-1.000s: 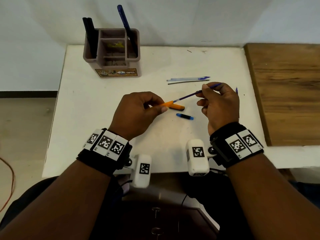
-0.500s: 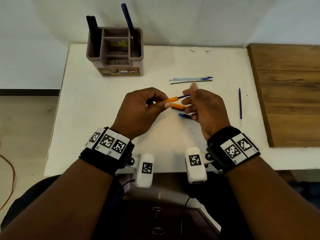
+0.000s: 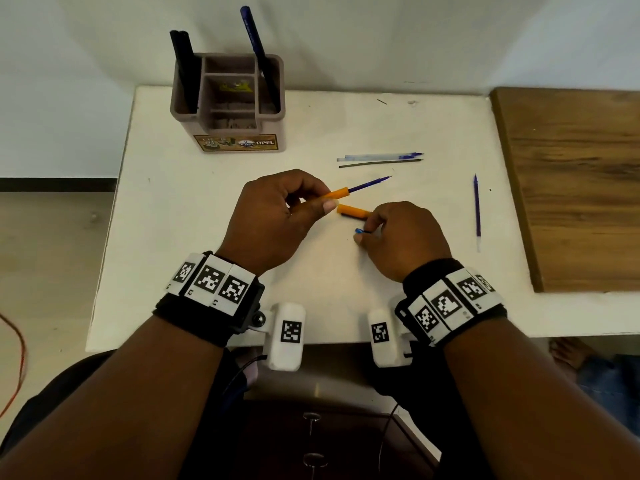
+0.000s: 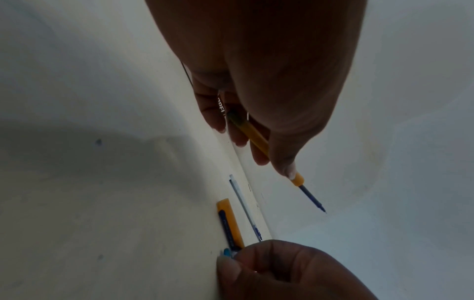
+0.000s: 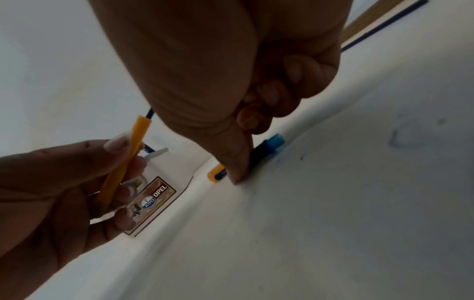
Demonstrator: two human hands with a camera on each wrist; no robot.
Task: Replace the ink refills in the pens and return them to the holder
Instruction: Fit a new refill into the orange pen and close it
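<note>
The left hand (image 3: 277, 216) gripped an orange pen barrel (image 3: 337, 193) between thumb and curled fingers, holding it just above the table (image 3: 207, 209) with a blue refill (image 3: 369, 184) sticking out of its open end, tip pointing away to the right. The right hand (image 3: 401, 237) was pressed down on the table, thumb and fingertips pinching a small blue tip piece (image 5: 266, 147). Just beside those fingers lay the other orange barrel half (image 3: 353, 211). Farther back rested a clear refill (image 3: 379, 156) and a thin dark refill (image 3: 379, 163), with a loose blue refill (image 3: 477, 209) well off to the right, near a wooden board (image 3: 571, 188). The pen holder (image 3: 228, 105) stood at the far left corner, holding dark pens (image 3: 185, 67) and a blue pen (image 3: 258, 50).
</note>
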